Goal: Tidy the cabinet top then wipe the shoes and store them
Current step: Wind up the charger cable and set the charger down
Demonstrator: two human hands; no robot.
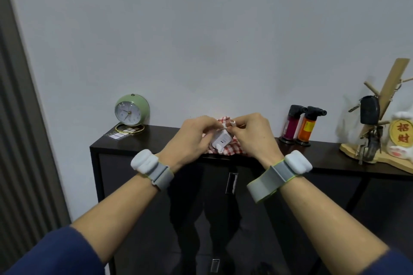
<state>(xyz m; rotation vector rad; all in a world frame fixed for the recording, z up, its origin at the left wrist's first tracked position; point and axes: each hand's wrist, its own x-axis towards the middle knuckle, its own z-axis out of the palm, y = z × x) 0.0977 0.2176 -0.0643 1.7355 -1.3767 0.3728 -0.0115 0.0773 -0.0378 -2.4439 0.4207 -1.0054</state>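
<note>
The left hand (192, 138) grips the white charger (221, 140), with the fingers curled around its body. The right hand (252, 138) pinches the thin white cable (226, 127) just above it, thumb and fingertips closed on the cable near its plug end. Both hands hold these things close together, just above a red checked cloth (234, 152) that lies at the front edge of the dark cabinet top (156, 140).

I think the step in hand is to gather the cable onto the charger, as part of tidying the cabinet top. To do it well, the left hand should keep the charger firm and not turn it, while the right hand leads the cable in even loops, not too tight, so the wire does not bend sharply at the plug. The loose end should be tucked in, otherwise the loops can open again when the charger is put down.

To the left, near the wall, stands a green alarm clock (130, 109). To the right stand two torch lighters (300, 125) side by side, then a wooden key stand (388, 87) with a car key (369, 110) hanging on it, and a lucky cat figure (401, 136). The shoes are not in view.
</note>
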